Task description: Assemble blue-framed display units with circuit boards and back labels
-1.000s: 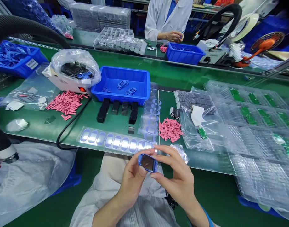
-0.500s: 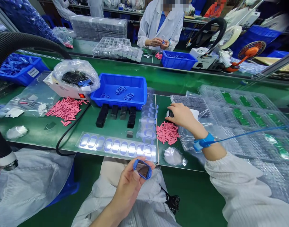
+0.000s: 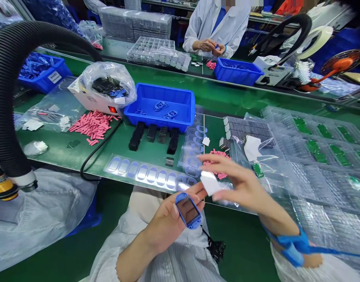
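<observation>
Above my lap, my left hand (image 3: 171,219) is closed on a small blue plastic frame (image 3: 195,224) with a dark rectangular screen (image 3: 187,209) set in it. My right hand (image 3: 239,182) pinches a thin white square piece (image 3: 210,184) between thumb and fingers, just above and right of the frame. A blue strap with a cord (image 3: 293,246) circles my right wrist. Behind that hand lie a pile of pink strips (image 3: 217,154), partly covered, a short stack of thin plates (image 3: 225,144) and a single white square (image 3: 206,141).
A blue bin (image 3: 159,121) holds a few blue frames, with black stacks (image 3: 137,137) before it. Clear film with oval pieces (image 3: 152,178) lies along the front edge. Trays with green boards (image 3: 318,150) fill the right. A black hose (image 3: 5,98) arches left; a co-worker (image 3: 217,27) sits opposite.
My right hand has come back from the stack of thin plates toward my left hand, now with a white square piece. The frame has turned and moved slightly right. The view has shifted.
</observation>
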A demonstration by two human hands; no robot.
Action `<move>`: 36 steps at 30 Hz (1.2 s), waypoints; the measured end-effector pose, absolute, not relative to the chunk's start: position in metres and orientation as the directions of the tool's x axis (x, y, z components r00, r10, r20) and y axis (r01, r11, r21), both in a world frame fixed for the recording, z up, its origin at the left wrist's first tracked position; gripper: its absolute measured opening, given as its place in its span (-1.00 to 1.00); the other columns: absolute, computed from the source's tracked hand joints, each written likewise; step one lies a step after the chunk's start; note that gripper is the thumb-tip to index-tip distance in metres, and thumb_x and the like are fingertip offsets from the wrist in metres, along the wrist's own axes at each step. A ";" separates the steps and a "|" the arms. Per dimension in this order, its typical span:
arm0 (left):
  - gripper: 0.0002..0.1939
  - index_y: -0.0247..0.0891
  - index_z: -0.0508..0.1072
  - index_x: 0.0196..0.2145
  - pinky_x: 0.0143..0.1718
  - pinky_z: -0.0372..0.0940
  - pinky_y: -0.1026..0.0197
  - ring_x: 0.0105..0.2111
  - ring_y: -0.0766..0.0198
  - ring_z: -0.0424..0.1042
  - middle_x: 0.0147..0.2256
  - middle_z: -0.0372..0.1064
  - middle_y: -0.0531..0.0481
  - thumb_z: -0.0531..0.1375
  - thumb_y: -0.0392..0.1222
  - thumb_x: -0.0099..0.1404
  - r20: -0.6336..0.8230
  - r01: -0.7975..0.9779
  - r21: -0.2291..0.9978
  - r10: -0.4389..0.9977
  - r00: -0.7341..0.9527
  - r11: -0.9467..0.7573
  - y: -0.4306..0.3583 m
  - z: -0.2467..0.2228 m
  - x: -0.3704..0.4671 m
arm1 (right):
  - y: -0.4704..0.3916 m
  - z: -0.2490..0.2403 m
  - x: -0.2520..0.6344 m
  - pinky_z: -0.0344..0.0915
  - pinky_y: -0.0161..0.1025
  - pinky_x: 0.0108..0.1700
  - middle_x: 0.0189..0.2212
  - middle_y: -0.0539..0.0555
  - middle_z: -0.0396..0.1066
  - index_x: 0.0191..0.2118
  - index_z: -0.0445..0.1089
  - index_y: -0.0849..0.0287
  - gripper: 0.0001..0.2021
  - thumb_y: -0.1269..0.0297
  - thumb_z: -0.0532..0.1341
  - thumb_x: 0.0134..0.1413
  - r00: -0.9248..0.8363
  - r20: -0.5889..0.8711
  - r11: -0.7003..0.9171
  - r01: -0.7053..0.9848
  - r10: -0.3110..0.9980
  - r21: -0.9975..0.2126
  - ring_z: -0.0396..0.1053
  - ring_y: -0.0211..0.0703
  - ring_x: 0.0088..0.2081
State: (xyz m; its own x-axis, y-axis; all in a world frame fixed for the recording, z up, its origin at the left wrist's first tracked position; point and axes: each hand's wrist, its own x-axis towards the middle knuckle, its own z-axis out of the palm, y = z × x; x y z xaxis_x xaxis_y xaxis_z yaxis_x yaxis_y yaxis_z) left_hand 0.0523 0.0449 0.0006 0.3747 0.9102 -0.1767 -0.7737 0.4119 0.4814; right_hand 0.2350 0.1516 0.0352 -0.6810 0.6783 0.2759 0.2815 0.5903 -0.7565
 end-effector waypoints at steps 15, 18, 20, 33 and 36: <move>-0.60 -0.18 0.58 -0.31 0.04 0.20 -0.04 -0.01 -0.07 0.37 -0.13 0.39 -0.10 0.33 0.14 -0.01 -0.133 -0.775 0.463 0.898 0.419 0.430 0.032 0.000 0.058 | 0.106 0.032 0.233 0.27 -0.03 0.10 0.08 0.13 0.31 0.12 0.24 0.02 -0.55 0.15 0.25 0.11 -0.740 0.288 0.628 0.226 0.608 -0.744 0.25 -0.04 0.12; -0.59 -0.18 0.59 -0.29 0.05 0.18 -0.04 -0.02 -0.04 0.37 -0.01 0.31 -0.11 0.32 0.16 0.00 -0.118 -0.760 0.485 0.893 0.433 0.433 0.031 -0.001 0.058 | 0.101 0.036 0.231 0.23 -0.01 0.13 0.09 0.15 0.31 0.15 0.20 0.09 -0.47 0.17 0.29 0.07 -0.719 0.316 0.651 0.245 0.619 -0.718 0.23 -0.01 0.13; -0.58 -0.19 0.59 -0.29 0.02 0.20 -0.01 -0.05 -0.01 0.36 -0.04 0.30 -0.12 0.31 0.17 0.01 -0.111 -0.740 0.522 0.893 0.435 0.425 0.031 0.000 0.059 | 0.097 0.040 0.230 0.24 -0.04 0.10 0.03 0.16 0.37 0.13 0.22 0.14 -0.49 0.21 0.30 0.07 -0.712 0.347 0.677 0.243 0.611 -0.695 0.27 -0.03 0.10; -0.54 -0.26 0.59 -0.33 -0.13 0.24 0.09 -0.32 0.14 0.36 -0.37 0.39 -0.11 0.29 0.20 0.01 -0.127 -0.649 0.618 0.871 0.475 0.444 0.031 -0.011 0.057 | 0.100 0.035 0.234 0.24 -0.23 0.02 -0.12 -0.03 0.50 -0.03 0.34 0.05 -0.58 0.23 0.38 -0.05 -0.759 0.250 0.567 0.185 0.601 -0.803 0.43 -0.24 -0.09; -0.56 -0.26 0.59 -0.33 -0.22 0.24 0.17 -0.43 0.25 0.30 -0.42 0.35 -0.06 0.28 0.18 0.03 -0.104 -0.666 0.593 0.864 0.493 0.452 0.032 -0.012 0.059 | 0.097 0.028 0.237 0.28 -0.23 -0.03 -0.14 -0.03 0.51 -0.04 0.35 0.03 -0.62 0.20 0.36 -0.02 -0.734 0.248 0.536 0.184 0.632 -0.824 0.45 -0.23 -0.11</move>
